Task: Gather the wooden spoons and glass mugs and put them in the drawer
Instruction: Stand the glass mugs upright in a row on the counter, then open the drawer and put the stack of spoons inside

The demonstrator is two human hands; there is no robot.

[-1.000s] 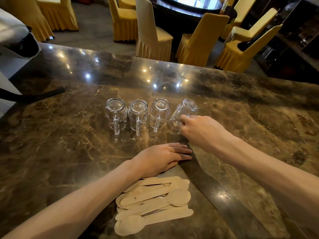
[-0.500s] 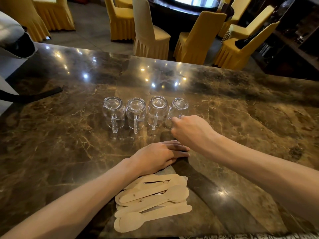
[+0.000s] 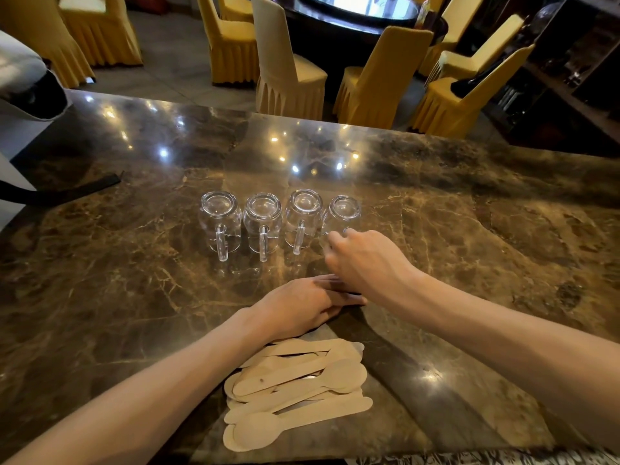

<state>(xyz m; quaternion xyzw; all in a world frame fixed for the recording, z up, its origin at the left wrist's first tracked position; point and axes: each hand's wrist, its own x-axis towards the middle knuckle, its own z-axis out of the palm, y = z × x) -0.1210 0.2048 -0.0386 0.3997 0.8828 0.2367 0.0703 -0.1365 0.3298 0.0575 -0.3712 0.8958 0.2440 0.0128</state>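
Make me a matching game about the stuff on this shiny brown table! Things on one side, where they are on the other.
Things:
1. pile of flat wooden spoons
2. row of clear glass mugs
3. black strap
4. left hand

Places:
A. upside down, mid-table
B. far left on the marble table
C. flat on the table, between mugs and spoons
D. nearest the person

Pairs: 1-D, 2-A, 3-B, 4-C

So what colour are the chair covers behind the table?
Golden yellow, with pleated skirts, on the chair covers; the head view shows them clearly.
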